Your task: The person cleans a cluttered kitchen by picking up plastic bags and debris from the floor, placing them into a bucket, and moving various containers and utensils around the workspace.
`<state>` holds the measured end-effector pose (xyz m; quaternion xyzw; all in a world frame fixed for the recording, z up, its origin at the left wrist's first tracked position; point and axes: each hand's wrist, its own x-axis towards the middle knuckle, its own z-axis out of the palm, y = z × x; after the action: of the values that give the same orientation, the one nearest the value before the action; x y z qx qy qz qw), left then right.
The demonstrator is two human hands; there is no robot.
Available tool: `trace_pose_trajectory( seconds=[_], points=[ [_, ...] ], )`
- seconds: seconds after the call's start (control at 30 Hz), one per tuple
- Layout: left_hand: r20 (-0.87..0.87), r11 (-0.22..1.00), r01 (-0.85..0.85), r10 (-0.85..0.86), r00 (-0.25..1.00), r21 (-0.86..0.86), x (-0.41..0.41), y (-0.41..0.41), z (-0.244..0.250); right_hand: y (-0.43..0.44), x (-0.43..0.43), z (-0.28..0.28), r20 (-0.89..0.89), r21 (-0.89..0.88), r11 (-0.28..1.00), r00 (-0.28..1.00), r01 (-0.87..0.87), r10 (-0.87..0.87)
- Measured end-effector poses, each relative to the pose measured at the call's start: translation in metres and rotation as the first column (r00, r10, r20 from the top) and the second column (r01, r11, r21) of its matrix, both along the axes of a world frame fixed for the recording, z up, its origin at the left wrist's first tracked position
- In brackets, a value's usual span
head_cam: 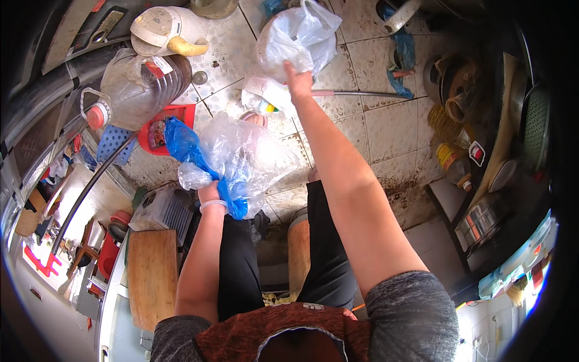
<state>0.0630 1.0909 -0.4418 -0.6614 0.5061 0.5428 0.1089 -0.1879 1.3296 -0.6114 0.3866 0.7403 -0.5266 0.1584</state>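
My left hand [209, 192] is closed around a bunch of crumpled plastic bags, a blue plastic bag [187, 145] and clear plastic bags [239, 149], above the tiled floor. My right arm reaches forward, and my right hand [298, 79] touches the near side of a white plastic bag [294, 43] lying on a round thing on the floor. Whether its fingers grip the film I cannot tell. Just below that hand lies a white package [267, 95] with coloured print. A thin metal rod with a pink end [353, 93] lies to its right.
A large plastic jug [135, 88] with a red cap, a red plastic basket [187, 118] and a cream pitcher [156, 27] stand left. Oil bottles [452, 160], pans and a steel pot [481, 224] line the right. A wooden board [153, 276] lies at lower left.
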Motion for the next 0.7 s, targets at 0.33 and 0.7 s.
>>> trace_pose_trajectory(
  seconds=[0.33,0.7],
  points=[
    [-0.062,0.998,-0.032,0.035,0.997,0.053,-0.003,0.011,0.012,0.076,0.024,0.002,0.423,-0.271,0.798,0.812,0.538,-0.403],
    [-0.039,0.994,0.111,-0.111,0.993,-0.011,-0.010,0.029,0.018,0.022,0.004,-0.032,0.576,-0.342,0.465,0.573,0.816,-0.583]
  ],
)
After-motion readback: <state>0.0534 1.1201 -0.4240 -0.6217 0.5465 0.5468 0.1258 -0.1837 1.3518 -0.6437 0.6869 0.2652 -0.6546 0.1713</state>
